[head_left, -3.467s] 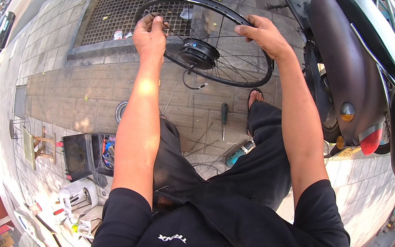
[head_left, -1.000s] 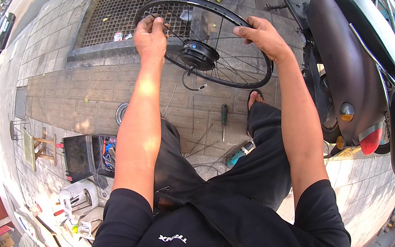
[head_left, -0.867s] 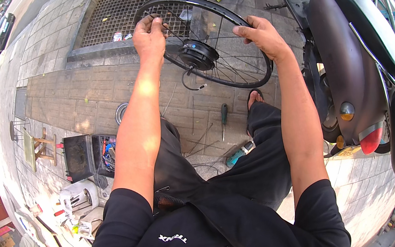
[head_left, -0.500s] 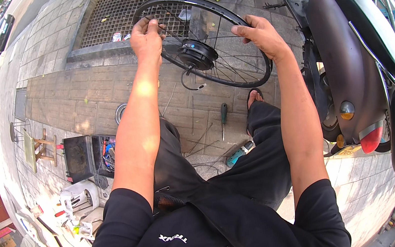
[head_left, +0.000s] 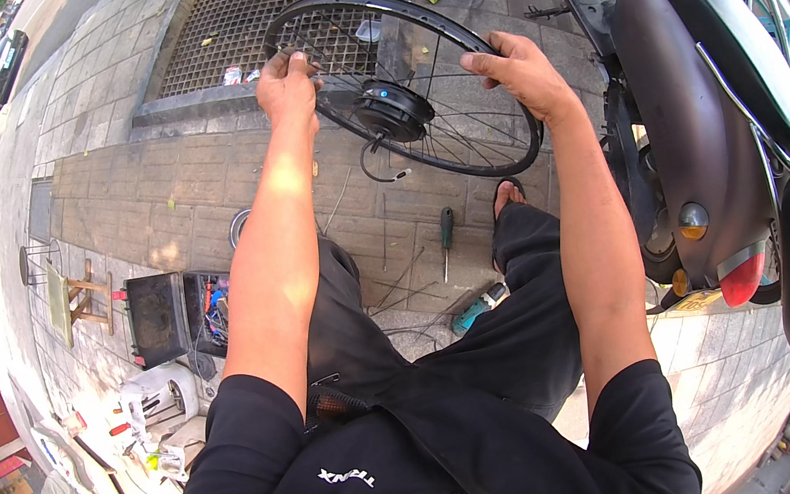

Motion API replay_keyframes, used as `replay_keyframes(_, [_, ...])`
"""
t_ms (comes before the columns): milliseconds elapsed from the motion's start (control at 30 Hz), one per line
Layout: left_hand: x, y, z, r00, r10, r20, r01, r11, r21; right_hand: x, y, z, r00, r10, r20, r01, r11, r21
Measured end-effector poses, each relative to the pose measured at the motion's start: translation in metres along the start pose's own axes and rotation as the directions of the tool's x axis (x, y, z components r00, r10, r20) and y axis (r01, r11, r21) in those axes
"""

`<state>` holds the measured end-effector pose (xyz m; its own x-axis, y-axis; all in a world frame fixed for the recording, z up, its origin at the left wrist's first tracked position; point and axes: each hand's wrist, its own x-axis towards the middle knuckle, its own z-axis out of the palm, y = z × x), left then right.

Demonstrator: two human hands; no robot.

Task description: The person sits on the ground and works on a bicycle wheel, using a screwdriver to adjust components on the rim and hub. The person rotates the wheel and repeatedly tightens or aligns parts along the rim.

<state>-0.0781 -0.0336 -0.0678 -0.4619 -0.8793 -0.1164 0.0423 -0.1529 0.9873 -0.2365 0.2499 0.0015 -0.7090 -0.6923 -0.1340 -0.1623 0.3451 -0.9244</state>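
A bare bicycle wheel rim (head_left: 495, 168) with a black hub motor (head_left: 394, 111) and thin dark spokes hangs tilted in front of me. My right hand (head_left: 528, 75) is closed round the rim's right side, thumb over the inner edge. At the rim's left side my left hand (head_left: 287, 90) is pinched shut, fingertips among the spokes; what they pinch is hidden. From the hub dangles a short black cable (head_left: 370, 172) with a pale connector end. No tyre sits on the rim.
On the paving between my feet lie a green-handled screwdriver (head_left: 448, 229), a teal power drill (head_left: 477, 307) and some loose spokes. To my left stands an open toolbox (head_left: 160, 320) beside a small wooden stool (head_left: 91, 295). A parked scooter (head_left: 688, 105) is close on my right; a tree grate (head_left: 205, 46) lies ahead.
My left hand has shifted slightly down and left along the rim's left side. The wheel and my right hand have hardly moved.
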Motion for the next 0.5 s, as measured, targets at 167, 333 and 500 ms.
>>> replay_keyframes(167, [0.009, -0.016, -0.008, 0.997, -0.063, -0.039, 0.063, 0.998, 0.004, 0.001, 0.000, 0.000, 1.000, 0.017, 0.026, -0.017, 1.000, 0.002])
replay_keyframes(333, [0.012, -0.024, -0.010, 0.986, -0.163, -0.031, 0.162, 0.987, -0.025, 0.002, -0.001, -0.002, 0.998, 0.043, 0.039, -0.043, 0.999, 0.025])
replay_keyframes(500, [0.009, -0.029, -0.007, 0.963, -0.246, 0.108, 0.253, 0.966, -0.060, 0.004, 0.003, -0.003, 0.998, 0.038, 0.040, -0.038, 0.999, -0.001])
